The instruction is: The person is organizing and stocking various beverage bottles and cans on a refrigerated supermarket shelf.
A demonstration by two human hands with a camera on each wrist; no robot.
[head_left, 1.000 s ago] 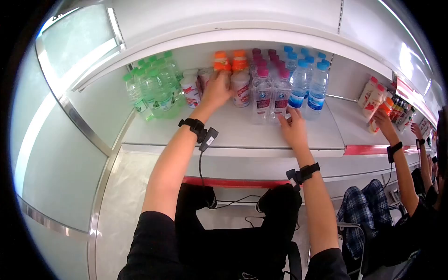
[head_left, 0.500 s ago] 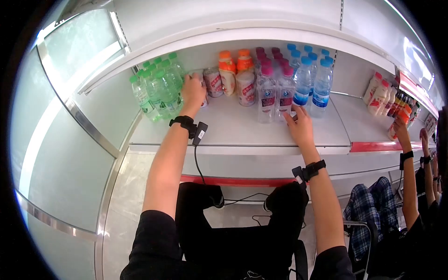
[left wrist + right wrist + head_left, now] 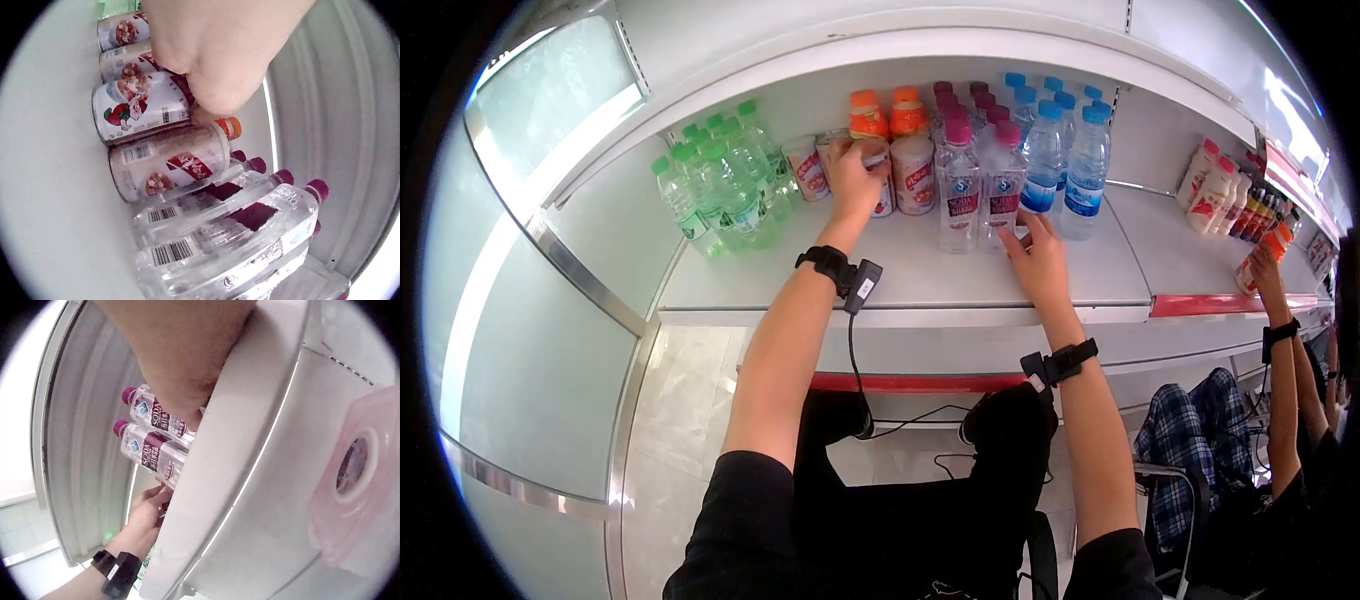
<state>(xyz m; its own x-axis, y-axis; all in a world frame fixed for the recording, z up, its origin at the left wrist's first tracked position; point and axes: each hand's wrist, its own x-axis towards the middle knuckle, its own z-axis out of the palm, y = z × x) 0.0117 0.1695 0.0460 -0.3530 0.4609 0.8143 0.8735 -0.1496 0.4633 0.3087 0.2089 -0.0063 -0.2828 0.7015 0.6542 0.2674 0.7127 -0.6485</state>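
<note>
My left hand (image 3: 858, 180) reaches onto the shelf and grips a white-and-red can (image 3: 140, 103) from above, its label printed with a bowl of food. Directly to its right stands a matching can (image 3: 915, 178). Two more such cans, one of them the left can (image 3: 808, 167), are on its other side. Behind are orange-capped bottles (image 3: 868, 115). My right hand (image 3: 1040, 262) rests low at the shelf front with relaxed fingers, fingertips right at the base of a clear soda water bottle (image 3: 1003, 195) with a magenta cap.
Green bottles (image 3: 735, 200) cluster at the left end. Blue-capped water bottles (image 3: 1085, 180) stand behind my right hand. An upper shelf (image 3: 880, 65) overhangs everything. At right, another person's hand (image 3: 1268, 272) holds an orange-capped bottle (image 3: 1275, 245).
My left hand went left from the orange-capped bottles to the can beside the green bottles, then brought it right, beside the right-hand can. My right hand stayed near the soda water bottles.
</note>
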